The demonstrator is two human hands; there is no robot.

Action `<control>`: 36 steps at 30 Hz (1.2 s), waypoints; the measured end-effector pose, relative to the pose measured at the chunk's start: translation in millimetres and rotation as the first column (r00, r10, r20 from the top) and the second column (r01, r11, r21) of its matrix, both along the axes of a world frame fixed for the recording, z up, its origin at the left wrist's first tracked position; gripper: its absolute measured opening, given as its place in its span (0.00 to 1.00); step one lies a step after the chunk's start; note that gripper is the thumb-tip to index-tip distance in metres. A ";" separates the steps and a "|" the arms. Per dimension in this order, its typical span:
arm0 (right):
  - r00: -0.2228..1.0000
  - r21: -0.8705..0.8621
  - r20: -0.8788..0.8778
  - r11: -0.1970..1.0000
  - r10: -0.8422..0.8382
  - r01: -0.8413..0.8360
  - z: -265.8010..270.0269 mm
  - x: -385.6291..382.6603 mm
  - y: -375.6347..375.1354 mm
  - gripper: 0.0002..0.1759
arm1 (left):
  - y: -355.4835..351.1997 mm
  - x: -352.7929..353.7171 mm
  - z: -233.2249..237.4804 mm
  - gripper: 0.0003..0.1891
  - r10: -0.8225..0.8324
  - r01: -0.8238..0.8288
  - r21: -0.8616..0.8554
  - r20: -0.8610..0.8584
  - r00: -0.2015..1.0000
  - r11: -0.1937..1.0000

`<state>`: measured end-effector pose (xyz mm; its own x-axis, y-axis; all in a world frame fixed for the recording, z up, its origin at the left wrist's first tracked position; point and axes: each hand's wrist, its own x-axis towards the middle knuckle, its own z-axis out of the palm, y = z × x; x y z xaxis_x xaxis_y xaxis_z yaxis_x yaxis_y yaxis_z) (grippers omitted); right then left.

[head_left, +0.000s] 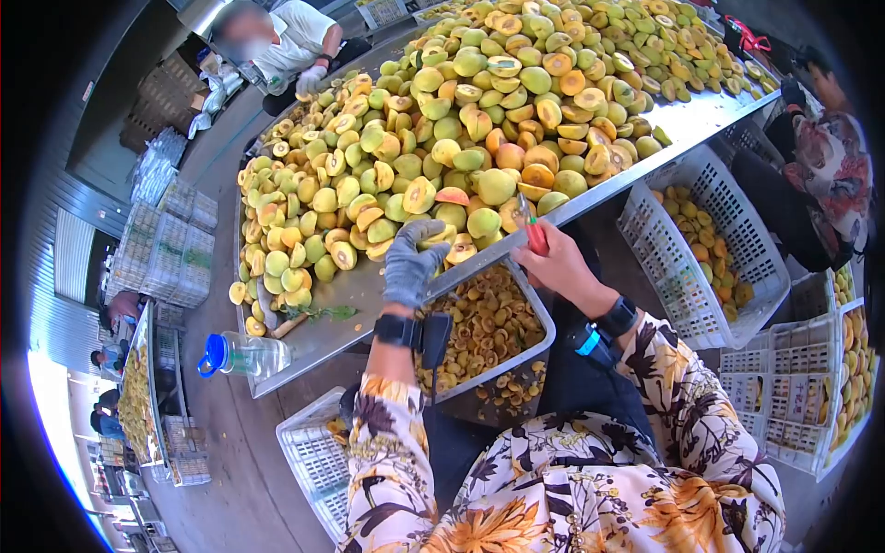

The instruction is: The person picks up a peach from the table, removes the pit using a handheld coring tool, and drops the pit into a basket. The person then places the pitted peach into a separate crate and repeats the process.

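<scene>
My left hand, in a grey glove, is at the near edge of the metal table. Its fingers curl round a yellow-green fruit piece. My bare right hand grips a small tool with a red handle, its metal tip pointing up beside the pile. A large heap of whole and halved yellow-green fruit lies on the table just beyond both hands. Below them, a white tray holds many small cut fruit pieces.
A water bottle with a blue lid stands at the table's left corner. White crates with fruit are at the right, another crate at lower left. One person is across the table, another at the right.
</scene>
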<state>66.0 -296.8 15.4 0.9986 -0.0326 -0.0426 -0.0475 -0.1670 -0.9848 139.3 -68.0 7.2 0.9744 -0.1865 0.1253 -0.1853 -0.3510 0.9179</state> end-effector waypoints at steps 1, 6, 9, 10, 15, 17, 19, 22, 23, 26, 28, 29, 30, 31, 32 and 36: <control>0.998 0.047 0.016 0.997 0.055 -0.055 1.6 -1.0 2.6 0.23 | -2.9 -16.9 11.8 0.25 -0.055 0.055 0.005 0.119 0.991 0.998; 0.929 0.477 -0.052 0.827 0.365 -0.298 6.4 -11.6 26.9 0.24 | -8.3 -71.9 35.1 0.41 -0.198 0.165 0.126 0.319 0.927 0.978; 0.944 0.494 -0.062 0.832 0.325 -0.254 1.9 -27.7 46.9 0.19 | -6.0 -87.7 22.9 0.45 -0.170 0.183 -0.036 0.232 0.958 0.982; 0.942 0.494 -0.067 0.831 0.329 -0.256 0.5 -32.2 51.2 0.19 | -8.7 -94.1 21.6 0.45 -0.138 0.177 -0.181 0.210 0.968 0.967; 0.961 0.654 -0.115 0.747 0.253 -0.119 4.3 -46.9 67.8 0.15 | -19.5 -127.9 24.4 0.45 -0.117 -0.144 -0.840 -0.238 0.964 0.523; 0.953 0.620 -0.130 0.772 0.275 -0.139 0.4 -48.2 73.5 0.16 | -19.2 -133.8 0.6 0.35 0.246 -0.194 -0.204 0.269 0.931 0.960; 0.933 -0.139 0.321 0.983 0.160 -0.121 -9.7 -47.8 81.4 0.20 | -13.0 -142.2 -7.2 0.30 0.196 -0.399 0.251 0.574 0.795 0.882; 0.963 -0.209 0.226 0.973 0.145 -0.098 -8.3 -59.0 87.1 0.24 | -4.8 -146.3 -9.1 0.30 0.218 -0.394 0.345 0.450 0.866 0.852; 0.962 -0.170 0.203 0.974 0.180 -0.146 -4.3 -63.2 84.9 0.24 | -2.5 -147.3 -9.8 0.29 0.230 -0.390 0.369 0.408 0.884 0.844; 0.822 -0.314 0.518 0.947 0.236 -0.074 -16.0 -65.4 82.5 0.24 | -0.4 -147.3 -10.6 0.29 0.255 -0.383 0.416 0.331 0.908 0.825; 0.847 -0.395 0.443 0.912 0.293 -0.109 -21.9 -70.5 79.4 0.25 | -0.5 -147.0 -10.6 0.29 0.266 -0.375 0.436 0.291 0.919 0.818; 0.871 -0.430 0.365 0.889 0.329 -0.156 -24.8 -72.8 78.1 0.27 | -1.4 -147.2 -11.1 0.29 0.270 -0.370 0.445 0.273 0.923 0.815; 0.888 -0.461 0.284 0.864 0.361 -0.204 -26.4 -74.6 76.7 0.29 | -1.6 -146.6 -10.9 0.29 0.274 -0.365 0.451 0.256 0.927 0.815; 0.922 -0.468 0.148 0.846 0.359 -0.254 -25.3 -76.5 75.4 0.28 | -2.5 -146.1 -11.9 0.29 0.278 -0.361 0.455 0.241 0.930 0.814; 0.924 -0.470 0.144 0.846 0.354 -0.252 -24.1 -77.3 73.8 0.28 | -3.7 -145.6 -11.9 0.29 0.282 -0.359 0.460 0.228 0.932 0.812; 0.941 -0.376 0.153 0.899 0.302 -0.227 -25.1 -77.6 69.0 0.19 | -5.9 -146.9 -11.1 0.28 0.294 -0.344 0.480 0.179 0.939 0.807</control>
<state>-11.6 -227.9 -9.7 0.9578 0.2584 0.1259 0.2401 -0.4784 -0.8447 -7.6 -73.9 -3.9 0.9787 0.0720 0.1922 -0.0559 -0.8077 0.5870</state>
